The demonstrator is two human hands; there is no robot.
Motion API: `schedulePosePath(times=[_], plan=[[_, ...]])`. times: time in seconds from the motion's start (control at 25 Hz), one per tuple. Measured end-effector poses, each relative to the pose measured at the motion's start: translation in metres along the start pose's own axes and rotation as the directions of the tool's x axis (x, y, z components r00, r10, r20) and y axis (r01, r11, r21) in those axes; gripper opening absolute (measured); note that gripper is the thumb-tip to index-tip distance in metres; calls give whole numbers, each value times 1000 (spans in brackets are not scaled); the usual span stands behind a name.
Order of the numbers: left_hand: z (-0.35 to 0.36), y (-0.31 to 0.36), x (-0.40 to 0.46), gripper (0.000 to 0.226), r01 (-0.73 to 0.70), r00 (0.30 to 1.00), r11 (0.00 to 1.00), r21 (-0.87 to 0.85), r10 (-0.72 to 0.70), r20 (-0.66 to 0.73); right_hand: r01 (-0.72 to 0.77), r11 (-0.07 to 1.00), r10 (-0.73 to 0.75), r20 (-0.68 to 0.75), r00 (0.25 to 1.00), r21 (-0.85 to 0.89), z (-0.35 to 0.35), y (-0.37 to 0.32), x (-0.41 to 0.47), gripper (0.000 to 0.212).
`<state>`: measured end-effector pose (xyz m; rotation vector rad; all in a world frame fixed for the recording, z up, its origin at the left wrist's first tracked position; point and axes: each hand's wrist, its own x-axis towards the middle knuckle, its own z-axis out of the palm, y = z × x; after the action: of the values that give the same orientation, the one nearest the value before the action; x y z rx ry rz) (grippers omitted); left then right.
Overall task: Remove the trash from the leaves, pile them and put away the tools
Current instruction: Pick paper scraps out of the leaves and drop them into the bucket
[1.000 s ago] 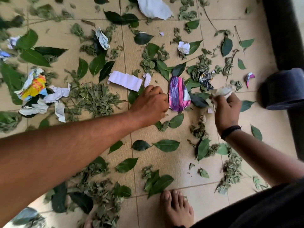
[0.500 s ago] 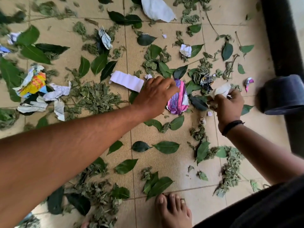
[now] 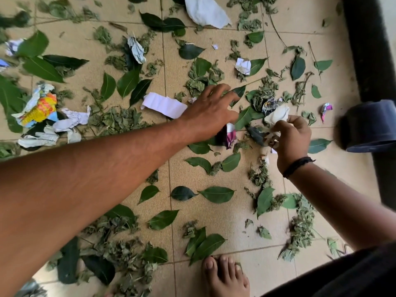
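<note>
left hand (image 3: 211, 111): stretched out low over the floor, fingers spread and fairly straight, gripping nothing as far as I can see; palm sits right on top of the purple wrapper (image 3: 227, 137)
purple wrapper: mostly hidden under that hand, only its near end pokes out toward the person; long axis looks like it runs away from the person, roughly in line with the fingers
right hand (image 3: 292, 138): curled around a crumpled white paper wad (image 3: 277, 114), so it's already busy
key relation: wrapper is directly under the left hand, just left of the right one; left is clearly the closer and free hand, my guess is it just needs to curl down
other trash: white paper strip (image 3: 164, 105) just beside the left wrist; colourful crumpled wrapper (image 3: 38, 107) well off to the left
leaves (image 3: 216, 193): scattered all over the tile floor (image 3: 220, 215), not piled yet
dark bin (image 3: 369, 125): lying at the right edge, near the right hand
</note>
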<state>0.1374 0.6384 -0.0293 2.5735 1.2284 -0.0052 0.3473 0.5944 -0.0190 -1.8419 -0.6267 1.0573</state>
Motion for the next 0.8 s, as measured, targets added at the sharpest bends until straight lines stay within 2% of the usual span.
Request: schedulePosePath(times=[0.12, 0.2, 0.28, 0.32, 0.4, 0.44, 0.52, 0.6, 0.68, 0.8], plan=[[-6, -11, -16, 23, -141, 972, 987, -79, 123, -200, -34, 998, 35, -17, 999, 58, 6, -9, 3, 25], [-19, -20, -34, 23, -165, 937, 974, -152, 107, -332, -69, 995, 71, -23, 997, 75, 13, -24, -4, 19], [-37, -16, -58, 31, -57, 927, 944, -324, -70, -367, -111, 992, 116, -77, 990, 59, 23, -38, -20, 13], [-47, -10, -72, 39, 22, 918, 913, -408, -180, -354, -162, 981, 172, -86, 981, 110, 28, -46, -33, 14], [-67, 4, -102, 62, 182, 877, 812, -555, -389, -281, -243, 962, 250, -43, 967, 125, 41, -68, -67, 14], [-78, 12, -116, 65, 242, 849, 755, -609, -469, -244, -259, 961, 261, -15, 965, 92, 47, -79, -86, 16], [-107, 29, -144, 49, 293, 790, 660, -692, -575, -214, -284, 955, 283, 21, 959, 81, 54, -107, -122, 25], [-149, 53, -178, 23, 349, 704, 525, -776, -694, -152, -314, 947, 312, 35, 949, 66, 52, -144, -158, 22], [-207, 82, -218, 4, 394, 556, 303, -868, -831, -37, -322, 947, 322, 84, 943, -19, 40, -199, -202, 12], [-321, 127, -285, 9, 274, 358, -58, -960, -920, 158, -365, 928, 371, 209, 905, -67, 7, -310, -281, 3]])
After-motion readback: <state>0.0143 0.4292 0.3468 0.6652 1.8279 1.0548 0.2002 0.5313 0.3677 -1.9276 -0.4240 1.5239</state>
